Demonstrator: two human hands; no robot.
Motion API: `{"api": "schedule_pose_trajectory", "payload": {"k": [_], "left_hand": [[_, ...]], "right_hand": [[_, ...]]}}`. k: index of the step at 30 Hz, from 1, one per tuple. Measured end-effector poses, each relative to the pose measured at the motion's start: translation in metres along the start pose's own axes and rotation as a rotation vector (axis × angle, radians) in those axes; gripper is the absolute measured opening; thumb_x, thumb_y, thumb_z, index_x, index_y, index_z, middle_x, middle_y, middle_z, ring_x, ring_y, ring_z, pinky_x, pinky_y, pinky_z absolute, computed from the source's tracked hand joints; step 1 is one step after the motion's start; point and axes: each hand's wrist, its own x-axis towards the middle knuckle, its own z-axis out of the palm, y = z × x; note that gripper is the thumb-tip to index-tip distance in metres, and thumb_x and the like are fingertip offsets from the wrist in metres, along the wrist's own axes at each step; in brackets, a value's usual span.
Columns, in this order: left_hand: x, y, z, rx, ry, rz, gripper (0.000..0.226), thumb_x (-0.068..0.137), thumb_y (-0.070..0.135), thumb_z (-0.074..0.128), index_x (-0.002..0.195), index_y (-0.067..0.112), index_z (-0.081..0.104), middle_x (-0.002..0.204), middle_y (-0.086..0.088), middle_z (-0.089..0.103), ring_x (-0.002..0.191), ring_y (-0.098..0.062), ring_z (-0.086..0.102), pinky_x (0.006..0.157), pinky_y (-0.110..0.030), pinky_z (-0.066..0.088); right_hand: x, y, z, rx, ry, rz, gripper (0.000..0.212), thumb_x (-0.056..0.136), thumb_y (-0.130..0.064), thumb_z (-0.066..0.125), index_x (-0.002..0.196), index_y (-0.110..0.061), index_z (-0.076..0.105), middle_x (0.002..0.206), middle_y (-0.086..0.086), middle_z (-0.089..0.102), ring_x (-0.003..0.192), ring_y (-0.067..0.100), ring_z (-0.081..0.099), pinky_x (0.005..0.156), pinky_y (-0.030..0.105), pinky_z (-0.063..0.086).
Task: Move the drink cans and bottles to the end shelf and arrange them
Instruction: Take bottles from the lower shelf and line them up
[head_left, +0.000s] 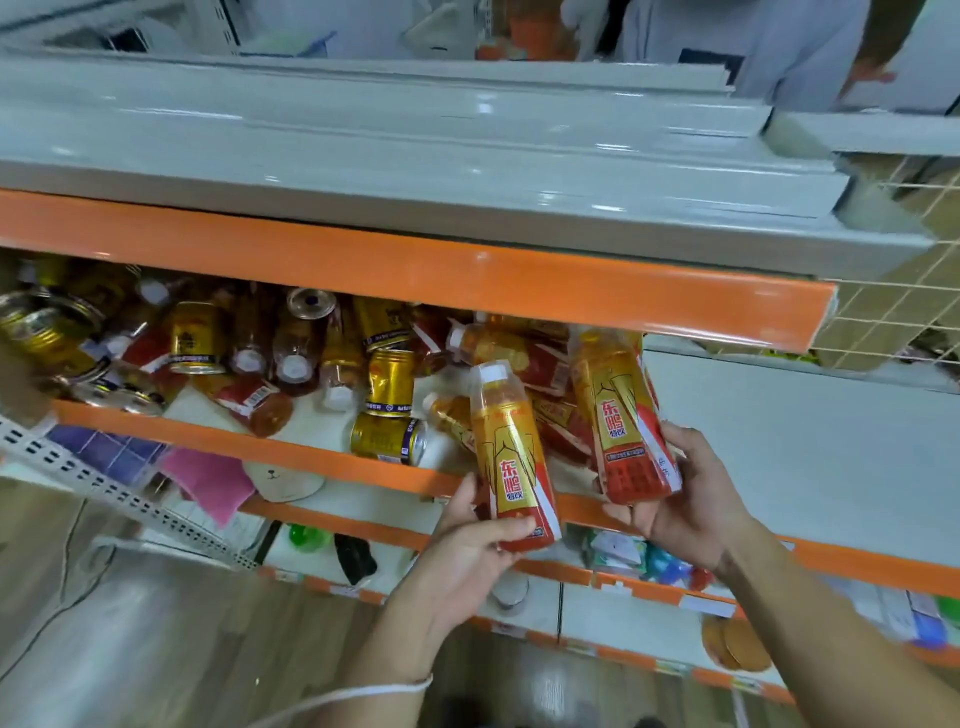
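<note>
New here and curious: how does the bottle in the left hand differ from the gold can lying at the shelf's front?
The bottle is tall and white-capped, the gold can short. The bottle is held nearly upright by the left hand, the gold can lies on its side on the shelf. Both show gold.

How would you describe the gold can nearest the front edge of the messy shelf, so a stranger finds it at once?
Find the shelf with the orange front strip that holds a jumble of drinks. At its front edge, just left of the bottle in the left hand, a gold can lies on its side. Unlike the gold cans further back, it lies alone beside the strip.
</note>
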Motion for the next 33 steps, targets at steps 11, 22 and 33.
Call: {"api": "schedule_pose_trajectory", "payload": {"k": [11, 22, 33], "left_hand": [[0.062, -0.073, 0.199, -0.093, -0.139, -0.061, 0.062, 0.082, -0.008, 0.068, 0.138, 0.016, 0.058, 0.133, -0.019, 0.067, 0.121, -0.037, 0.064, 0.102, -0.056, 0.05], [0.129, -0.136, 0.405, 0.177, -0.215, -0.104, 0.06, 0.076, -0.004, 0.068, 0.133, 0.013, 0.062, 0.123, -0.016, 0.072, 0.096, -0.026, 0.069, 0.074, -0.034, 0.055], [0.203, -0.123, 0.426, 0.404, -0.194, -0.019, 0.075, 0.072, 0.013, 0.082, 0.141, 0.022, 0.053, 0.122, -0.01, 0.075, 0.112, -0.031, 0.072, 0.088, -0.04, 0.059]], "right_hand": [[-0.13, -0.099, -0.153, 0.043, 0.074, -0.204, 0.08, 0.031, -0.037, 0.104, 0.1, -0.005, 0.08, 0.096, 0.018, 0.073, 0.077, 0.026, 0.073, 0.069, 0.035, 0.062], [-0.249, -0.195, -0.306, -0.08, 0.275, -0.481, 0.064, 0.043, -0.019, 0.093, 0.102, 0.001, 0.078, 0.111, 0.028, 0.071, 0.095, 0.034, 0.073, 0.099, 0.051, 0.054], [-0.186, -0.246, -0.342, -0.312, 0.49, -0.413, 0.063, 0.061, -0.006, 0.067, 0.124, -0.005, 0.062, 0.113, 0.02, 0.073, 0.104, 0.035, 0.069, 0.098, 0.053, 0.051]]}}
